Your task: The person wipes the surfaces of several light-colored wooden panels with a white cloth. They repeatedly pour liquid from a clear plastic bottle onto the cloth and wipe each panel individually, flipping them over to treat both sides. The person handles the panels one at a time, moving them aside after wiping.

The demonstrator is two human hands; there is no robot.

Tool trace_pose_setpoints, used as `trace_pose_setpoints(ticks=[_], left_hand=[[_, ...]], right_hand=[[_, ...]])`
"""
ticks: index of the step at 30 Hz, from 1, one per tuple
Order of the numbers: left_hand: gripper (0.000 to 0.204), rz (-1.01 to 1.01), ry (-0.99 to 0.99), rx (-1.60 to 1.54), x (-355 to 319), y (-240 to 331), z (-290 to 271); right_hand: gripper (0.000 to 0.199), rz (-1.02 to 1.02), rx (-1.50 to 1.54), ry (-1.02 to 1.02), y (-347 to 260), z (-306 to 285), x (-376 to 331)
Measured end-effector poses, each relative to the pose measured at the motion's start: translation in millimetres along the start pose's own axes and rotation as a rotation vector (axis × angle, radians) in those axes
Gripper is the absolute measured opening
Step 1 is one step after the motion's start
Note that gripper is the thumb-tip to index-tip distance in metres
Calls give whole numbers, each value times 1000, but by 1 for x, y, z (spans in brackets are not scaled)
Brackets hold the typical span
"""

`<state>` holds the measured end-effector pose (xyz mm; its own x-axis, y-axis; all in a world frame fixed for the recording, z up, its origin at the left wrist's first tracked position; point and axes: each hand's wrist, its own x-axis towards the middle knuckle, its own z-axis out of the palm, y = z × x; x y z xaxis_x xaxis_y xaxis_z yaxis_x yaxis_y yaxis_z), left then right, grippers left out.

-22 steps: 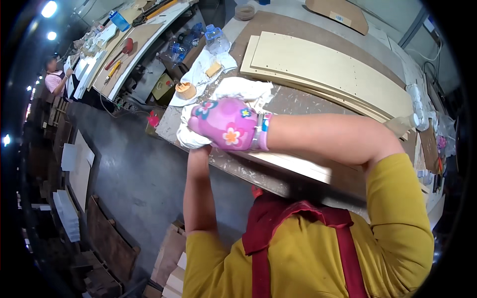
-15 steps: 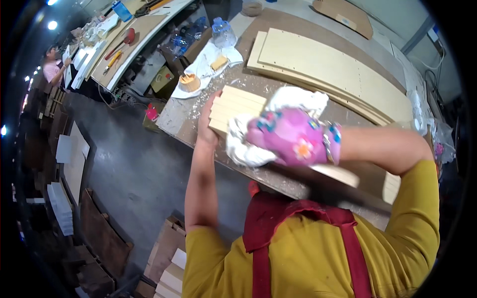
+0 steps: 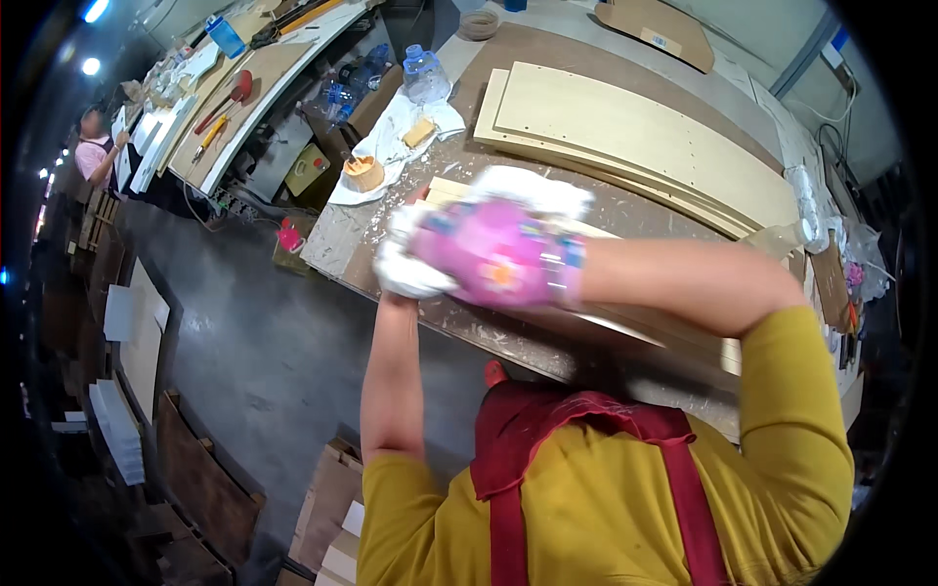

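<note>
My right hand (image 3: 493, 254), in a pink flowered glove, is closed on a white cloth (image 3: 410, 262) and presses it over the left end of a stack of pale wooden boards (image 3: 446, 191). Motion blurs the glove. The cloth's other bunch (image 3: 537, 190) spreads along the far side of the stack. At that same end, my bare left hand (image 3: 419, 193) grips the boards; the cloth hides most of its fingers. The stack reaches rightward beneath my right forearm.
Behind lie long pale drilled panels (image 3: 635, 127). To the far left, a white rag (image 3: 391, 146) bears a tub of orange-tan paste (image 3: 363, 174) and a yellowish block (image 3: 419, 133), beside a clear plastic bottle (image 3: 426, 76). A person (image 3: 96, 156) stands at another bench.
My right hand has swept left with the cloth to the end of the boards, now covering much of my left hand. My left hand stays at that end.
</note>
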<state>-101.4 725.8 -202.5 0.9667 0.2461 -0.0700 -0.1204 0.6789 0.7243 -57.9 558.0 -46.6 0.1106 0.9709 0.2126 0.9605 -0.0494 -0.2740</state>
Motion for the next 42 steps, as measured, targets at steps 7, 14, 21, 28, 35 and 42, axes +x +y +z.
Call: trace_pose_setpoints(ticks=[7,14,21,28,35,42], left_hand=[[51,149,78,353,-6,13,10],[94,87,-43,403,-18,22,30],[136,-14,-339,505,-34,49,32],[125,17,-334,716,-27,41,9],[120,-344,-90,624,-26,48,28],[119,-50,-199,675,-28,34,12]], right_hand=[[50,107,-58,-104,-9,-11,-45],[37,338,325,334,8,-54,-189],[25,733,529,448,34,-47,-209],[30,597,628,305,49,-43,-183],[25,708,759,372,42,-41,-166],[41,452,605,312,46,-41,-157]])
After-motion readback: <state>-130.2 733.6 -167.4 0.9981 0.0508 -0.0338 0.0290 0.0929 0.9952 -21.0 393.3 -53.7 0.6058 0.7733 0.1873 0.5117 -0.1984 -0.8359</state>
